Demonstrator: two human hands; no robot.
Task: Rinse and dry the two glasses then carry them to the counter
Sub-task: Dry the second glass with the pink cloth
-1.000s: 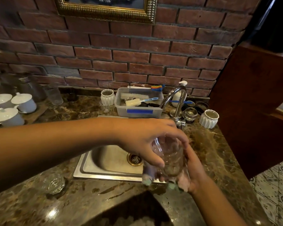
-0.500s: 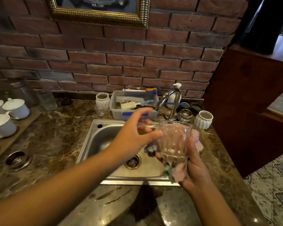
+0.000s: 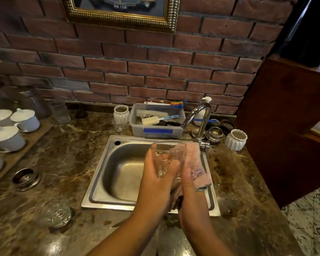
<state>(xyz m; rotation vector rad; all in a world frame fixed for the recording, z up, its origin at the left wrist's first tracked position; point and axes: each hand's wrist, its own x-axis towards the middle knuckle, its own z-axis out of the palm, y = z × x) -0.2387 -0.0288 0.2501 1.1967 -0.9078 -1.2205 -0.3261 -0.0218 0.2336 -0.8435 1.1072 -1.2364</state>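
The left hand's [image 3: 155, 182] fingers [image 3: 149, 169] curl round the lower half of the glass [image 3: 169, 154] from its left side, pressed close together against the wall, with some showing through the clear glass. The right hand [image 3: 189, 189] holds a pink cloth [image 3: 197, 163] against the right side and base of the same glass; its thumb lies beside the left hand, while the other fingers are hidden behind the cloth, so I cannot tell how they lie. The glass stands mouth up, leaning a little, between the two hands and over the right part of the steel sink [image 3: 98, 174]. The cloth rises beside the glass almost to its rim and hangs down under the palms. Behind, the tap [image 3: 201, 115] arches toward the sink, with a grey tub [image 3: 155, 131] of brushes just left of it. A second glass [image 3: 59, 215] sits on the marble counter [image 3: 67, 163], well left of the hands
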